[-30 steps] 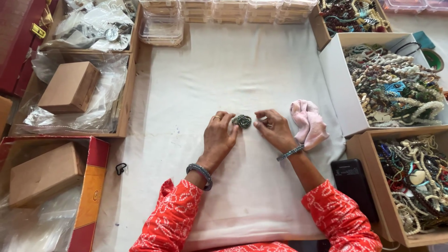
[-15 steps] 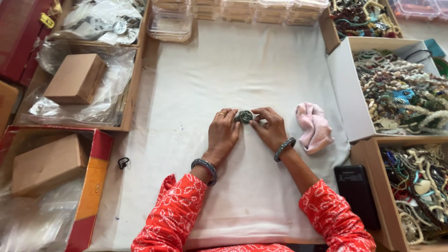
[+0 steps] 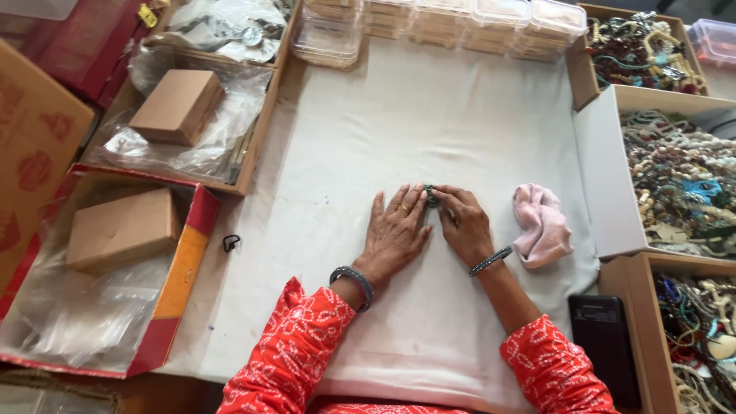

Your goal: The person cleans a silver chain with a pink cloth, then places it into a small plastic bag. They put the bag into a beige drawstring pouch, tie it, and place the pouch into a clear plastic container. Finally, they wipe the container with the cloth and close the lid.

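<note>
A small dark green beaded piece [image 3: 432,196] lay on the white cloth of the table [image 3: 429,115], near its middle, pinched between the fingertips of both hands. The left hand [image 3: 395,230] lay flat, palm down, fingers spread and its fingertips touching the piece from the left; its grip was open, pressing rather than holding. The right hand [image 3: 464,224] curled over the piece from the right; how tightly its grip closed on the beads could not be told, since the fingers hid most of the piece.

As a judgement, the handling of this one piece looked to be under way, not finished: it was set down on the cloth but neither hand had left it, and it was not in any container.

Just right of the right hand lay a crumpled pink cloth [image 3: 541,225]. Farther right stood open cardboard boxes of mixed beaded jewellery [image 3: 678,180]. A row of clear plastic boxes [image 3: 429,19] lined the far edge, and brown cartons in plastic wrap [image 3: 178,107] sat to the left.
</note>
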